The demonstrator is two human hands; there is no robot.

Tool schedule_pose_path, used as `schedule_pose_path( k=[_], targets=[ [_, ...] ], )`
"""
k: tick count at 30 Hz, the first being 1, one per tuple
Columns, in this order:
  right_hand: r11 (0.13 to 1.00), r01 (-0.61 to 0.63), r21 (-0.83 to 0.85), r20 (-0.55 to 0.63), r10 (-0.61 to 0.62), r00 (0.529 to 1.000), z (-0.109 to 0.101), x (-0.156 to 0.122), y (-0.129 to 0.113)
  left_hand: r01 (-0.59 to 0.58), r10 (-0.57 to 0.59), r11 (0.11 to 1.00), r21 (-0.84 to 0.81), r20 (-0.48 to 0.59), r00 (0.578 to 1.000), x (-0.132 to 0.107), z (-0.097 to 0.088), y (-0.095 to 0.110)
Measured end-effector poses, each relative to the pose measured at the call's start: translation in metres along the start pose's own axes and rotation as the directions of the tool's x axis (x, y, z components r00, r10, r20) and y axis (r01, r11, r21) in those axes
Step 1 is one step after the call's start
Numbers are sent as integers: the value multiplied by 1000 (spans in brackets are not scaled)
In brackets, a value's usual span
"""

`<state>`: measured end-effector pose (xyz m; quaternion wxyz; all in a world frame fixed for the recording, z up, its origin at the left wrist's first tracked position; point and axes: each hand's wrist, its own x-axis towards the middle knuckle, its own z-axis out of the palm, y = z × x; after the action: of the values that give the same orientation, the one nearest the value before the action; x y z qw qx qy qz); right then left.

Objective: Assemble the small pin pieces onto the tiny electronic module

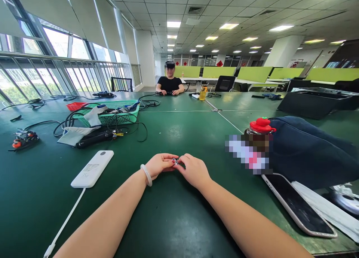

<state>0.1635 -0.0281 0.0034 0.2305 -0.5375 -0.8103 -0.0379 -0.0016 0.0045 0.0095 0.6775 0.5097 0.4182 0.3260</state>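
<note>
Both my hands meet over the middle of the green table (168, 228). Between their fingertips is a small shiny silver-and-dark object (175, 161), too small and too covered to name. My left hand (158, 164), with a pale bangle (146, 175) at its wrist, pinches the object from the left. From the right, my right hand (195, 169) has its thumb and fingertips closed at the same piece. My fingers hide most of it.
To the left lies a white power bank (94, 169) with a cable. Behind it stand a green basket (120, 118) and black cables. On the right are a red-lidded jar (259, 132), a dark blue bag (308, 149) and a phone (298, 203). A person (169, 80) sits across the table.
</note>
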Motion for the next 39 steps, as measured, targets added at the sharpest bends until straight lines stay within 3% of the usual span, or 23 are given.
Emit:
schedule_pose_path(
  k=[6,9,10,12,13,14,16,19,27,32,39],
  targets=[
    [998,52,-46,45,-50,998,2,-1,-7,1,-1,997,76,7,1000,-1,2,1],
    [1000,17,16,41,-18,999,1,-1,-4,-62,113,936,347,-128,985,-1,-16,8],
    [999,0,38,40,-1,999,0,-1,-2,-47,188,856,515,-226,956,-2,-27,12],
    [996,-41,75,41,38,998,0,0,2,132,370,562,817,-391,843,-5,-51,17],
    [994,-60,91,42,57,997,-1,0,3,283,429,421,862,-464,775,-6,-63,20],
    [991,-77,105,44,73,996,-1,0,4,413,432,323,852,-521,736,-8,-75,21],
    [987,-99,129,48,94,994,-3,0,4,490,420,291,822,-570,707,-11,-93,21],
    [983,-107,151,58,99,993,-4,0,4,541,401,277,794,-608,686,-12,-105,18],
    [976,-134,174,80,122,989,-3,-1,5,569,396,299,766,-642,657,-13,-102,18],
    [972,-140,191,101,122,987,-3,-1,4,478,418,389,788,-613,670,-11,-104,16],
    [931,-138,337,158,89,983,2,0,1,300,397,574,762,-579,712,0,-107,11]
  ],
)
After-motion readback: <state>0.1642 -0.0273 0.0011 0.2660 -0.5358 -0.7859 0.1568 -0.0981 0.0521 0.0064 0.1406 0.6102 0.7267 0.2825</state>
